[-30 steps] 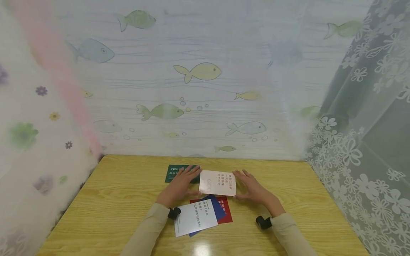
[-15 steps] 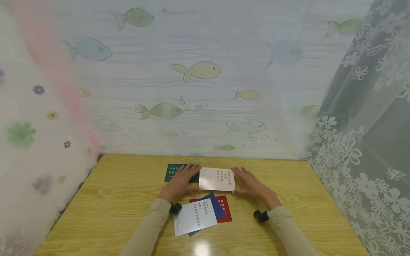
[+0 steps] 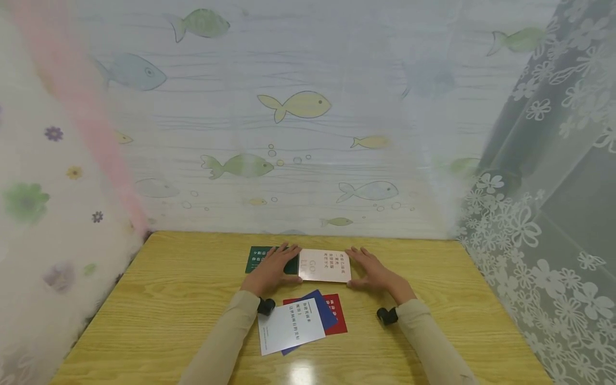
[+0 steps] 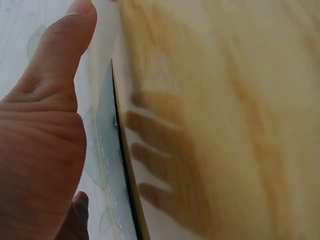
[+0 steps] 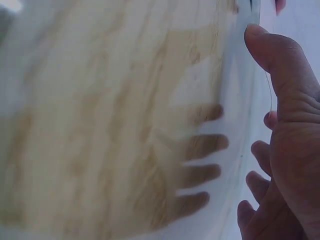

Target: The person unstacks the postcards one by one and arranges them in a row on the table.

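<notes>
A pale pink card point(image 3: 325, 266) with printed characters lies between my two hands, at the far middle of the table. My left hand point(image 3: 273, 269) touches its left edge with thumb and fingers fairly straight. Partly under that hand lies a dark green card point(image 3: 256, 259), seen edge-on in the left wrist view as a thin dark-sided card point(image 4: 117, 150). My right hand point(image 3: 377, 272) touches the pink card's right edge, thumb near the lower corner and fingers near the upper. In the right wrist view the right hand point(image 5: 295, 145) shows spread, nearly straight fingers.
Nearer the front, a white card point(image 3: 291, 327) overlaps a blue card point(image 3: 327, 313) and a red card point(image 3: 340, 315). They rest on a wood-grain table point(image 3: 183, 299). A fish-print curtain point(image 3: 308, 171) hangs behind; a lace curtain point(image 3: 529, 240) hangs at the right.
Both hands have moved the pale pink card away from me, a little farther back, and it now looks flatter, beside the green card. The white, blue and red cards stay put.
</notes>
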`<state>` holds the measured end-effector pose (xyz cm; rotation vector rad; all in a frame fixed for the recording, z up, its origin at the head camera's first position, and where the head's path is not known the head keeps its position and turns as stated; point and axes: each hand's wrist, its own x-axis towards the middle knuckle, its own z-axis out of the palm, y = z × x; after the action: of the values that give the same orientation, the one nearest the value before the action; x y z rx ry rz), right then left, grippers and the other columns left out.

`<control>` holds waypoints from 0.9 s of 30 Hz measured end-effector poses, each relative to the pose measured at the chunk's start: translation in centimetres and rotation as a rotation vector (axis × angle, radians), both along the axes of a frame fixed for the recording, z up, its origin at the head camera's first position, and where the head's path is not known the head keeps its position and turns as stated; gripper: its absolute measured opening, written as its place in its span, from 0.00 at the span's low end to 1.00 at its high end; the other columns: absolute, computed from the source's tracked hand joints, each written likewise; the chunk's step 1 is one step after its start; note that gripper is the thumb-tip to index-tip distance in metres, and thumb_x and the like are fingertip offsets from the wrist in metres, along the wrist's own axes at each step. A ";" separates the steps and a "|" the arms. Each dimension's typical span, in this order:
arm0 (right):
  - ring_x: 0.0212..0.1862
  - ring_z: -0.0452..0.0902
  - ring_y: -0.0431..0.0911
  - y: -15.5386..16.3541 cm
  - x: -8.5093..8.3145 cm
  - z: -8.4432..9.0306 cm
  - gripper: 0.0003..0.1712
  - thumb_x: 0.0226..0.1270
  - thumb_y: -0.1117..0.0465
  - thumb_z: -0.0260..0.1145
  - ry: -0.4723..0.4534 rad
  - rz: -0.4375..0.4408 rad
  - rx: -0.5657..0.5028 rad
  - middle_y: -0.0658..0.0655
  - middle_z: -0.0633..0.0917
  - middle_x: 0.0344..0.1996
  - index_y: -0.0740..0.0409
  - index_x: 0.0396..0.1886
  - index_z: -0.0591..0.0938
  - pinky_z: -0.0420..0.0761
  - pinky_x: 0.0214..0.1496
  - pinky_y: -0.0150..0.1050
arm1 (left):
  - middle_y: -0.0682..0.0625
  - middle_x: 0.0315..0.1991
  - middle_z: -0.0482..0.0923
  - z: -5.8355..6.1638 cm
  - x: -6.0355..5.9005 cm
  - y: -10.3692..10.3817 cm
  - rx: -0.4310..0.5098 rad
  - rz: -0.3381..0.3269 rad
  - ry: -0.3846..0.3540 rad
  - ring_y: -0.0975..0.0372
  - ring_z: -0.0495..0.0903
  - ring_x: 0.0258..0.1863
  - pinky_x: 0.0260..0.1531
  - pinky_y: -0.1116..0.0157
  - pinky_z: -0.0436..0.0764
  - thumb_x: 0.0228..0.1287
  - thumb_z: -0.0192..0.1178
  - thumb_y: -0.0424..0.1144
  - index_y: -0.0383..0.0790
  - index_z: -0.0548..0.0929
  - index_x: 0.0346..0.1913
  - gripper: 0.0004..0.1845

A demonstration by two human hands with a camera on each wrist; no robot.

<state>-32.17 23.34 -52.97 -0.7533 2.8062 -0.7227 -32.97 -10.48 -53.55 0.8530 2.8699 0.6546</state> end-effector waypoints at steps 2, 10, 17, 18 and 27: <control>0.78 0.46 0.73 0.0 -0.2 0.0 0.52 0.62 0.51 0.76 0.000 0.001 -0.001 0.71 0.59 0.78 0.62 0.79 0.61 0.53 0.75 0.72 | 0.50 0.81 0.55 0.0 -0.2 0.0 -0.007 0.004 -0.008 0.50 0.45 0.82 0.81 0.47 0.47 0.62 0.67 0.61 0.47 0.58 0.81 0.50; 0.77 0.46 0.76 -0.4 -1.0 0.4 0.52 0.62 0.53 0.76 -0.007 0.015 0.001 0.74 0.59 0.77 0.64 0.79 0.61 0.52 0.75 0.73 | 0.48 0.81 0.56 0.4 -1.3 0.3 -0.023 0.011 -0.037 0.48 0.47 0.82 0.80 0.46 0.48 0.61 0.70 0.58 0.45 0.59 0.80 0.49; 0.78 0.44 0.74 -0.4 -1.7 0.4 0.51 0.63 0.54 0.75 -0.039 0.002 0.028 0.74 0.56 0.78 0.63 0.79 0.60 0.51 0.76 0.72 | 0.47 0.81 0.56 0.0 -2.0 0.4 -0.063 0.003 -0.032 0.47 0.48 0.81 0.80 0.45 0.50 0.61 0.68 0.61 0.45 0.59 0.80 0.50; 0.78 0.44 0.74 -0.4 -1.7 0.5 0.51 0.63 0.54 0.75 -0.045 0.000 0.031 0.74 0.56 0.78 0.63 0.79 0.60 0.51 0.76 0.72 | 0.46 0.80 0.57 0.0 -2.0 0.5 -0.063 0.001 -0.033 0.46 0.48 0.81 0.79 0.44 0.51 0.61 0.69 0.60 0.44 0.60 0.80 0.50; 0.80 0.41 0.71 -0.6 -2.1 0.7 0.51 0.64 0.52 0.75 -0.091 -0.025 0.060 0.69 0.55 0.80 0.58 0.81 0.59 0.50 0.77 0.71 | 0.46 0.80 0.57 0.2 -2.0 0.6 -0.063 0.028 -0.060 0.47 0.48 0.81 0.80 0.45 0.49 0.62 0.69 0.59 0.45 0.60 0.80 0.49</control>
<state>-34.32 22.74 -52.24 -0.6586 2.7464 -0.6557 -34.99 -9.87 -53.34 0.7726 2.8375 0.5782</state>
